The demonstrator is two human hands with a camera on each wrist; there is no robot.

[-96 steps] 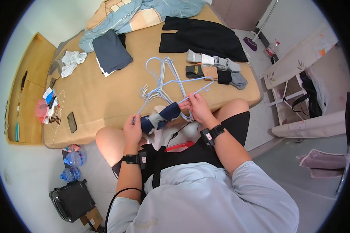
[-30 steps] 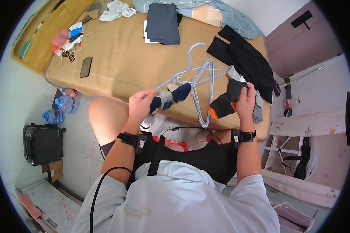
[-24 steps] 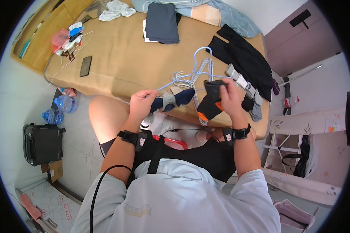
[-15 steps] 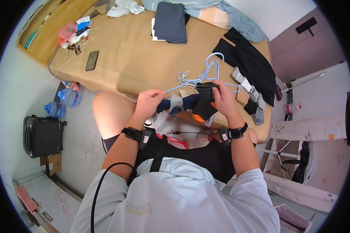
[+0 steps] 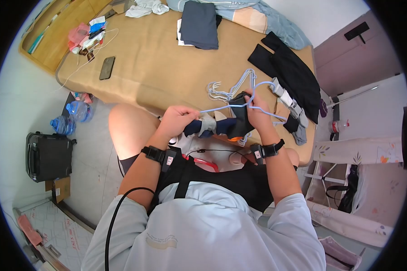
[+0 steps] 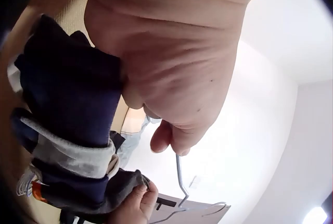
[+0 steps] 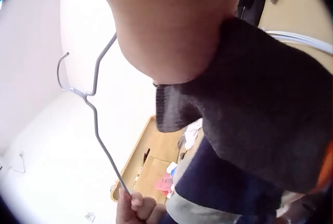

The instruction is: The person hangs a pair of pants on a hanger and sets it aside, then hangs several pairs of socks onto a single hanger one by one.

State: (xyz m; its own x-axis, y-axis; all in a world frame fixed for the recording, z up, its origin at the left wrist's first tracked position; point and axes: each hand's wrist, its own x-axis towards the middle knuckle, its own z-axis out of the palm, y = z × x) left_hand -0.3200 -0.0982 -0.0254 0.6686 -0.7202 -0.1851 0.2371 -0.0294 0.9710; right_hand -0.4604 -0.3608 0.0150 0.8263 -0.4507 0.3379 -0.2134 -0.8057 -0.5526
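Observation:
My left hand (image 5: 178,122) pinches one end of a light blue hanger (image 5: 221,108), its thumb and finger closed on the wire in the left wrist view (image 6: 177,78). Navy and grey socks (image 5: 208,125) hang beside that hand along the hanger's lower part. My right hand (image 5: 259,113) grips a dark grey sock with orange parts (image 5: 239,117), close to the navy socks and behind the hanger's hook end. In the right wrist view the dark sock (image 7: 260,104) hangs from the hand, whose fingertips are hidden.
More hangers (image 5: 219,92) lie on the bed (image 5: 149,63) beyond my hands. Several socks (image 5: 287,99) and black trousers (image 5: 294,67) lie to the right. Folded dark clothes (image 5: 199,25) are at the back, a phone (image 5: 107,67) at the left.
Since the earlier frames, my right hand has taken the dark sock from the right side and brought it left to the navy socks. The hanger's hook has tipped over toward the right.

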